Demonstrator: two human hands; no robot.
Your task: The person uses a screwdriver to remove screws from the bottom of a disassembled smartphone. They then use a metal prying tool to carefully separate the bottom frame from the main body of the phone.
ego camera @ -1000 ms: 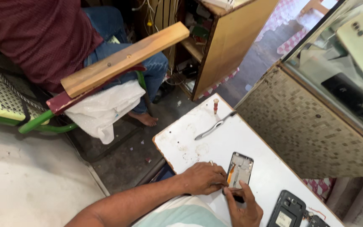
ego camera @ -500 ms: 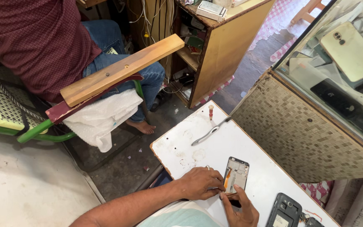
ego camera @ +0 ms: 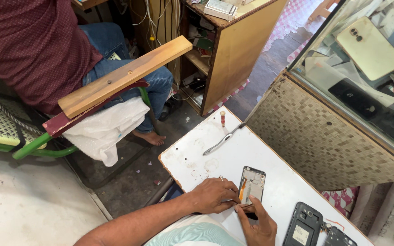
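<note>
Two hands meet low in the middle of the frame over an opened phone frame lying flat on the white tabletop. The left hand rests palm down, its fingers pinning the frame's left edge so it cannot slide, forearm running in from the lower left. The right hand rises from the bottom edge, fingertips pinched at the frame's lower end in a closed grip; what they hold, I cannot tell. Tweezers lie further up, apart.
</note>
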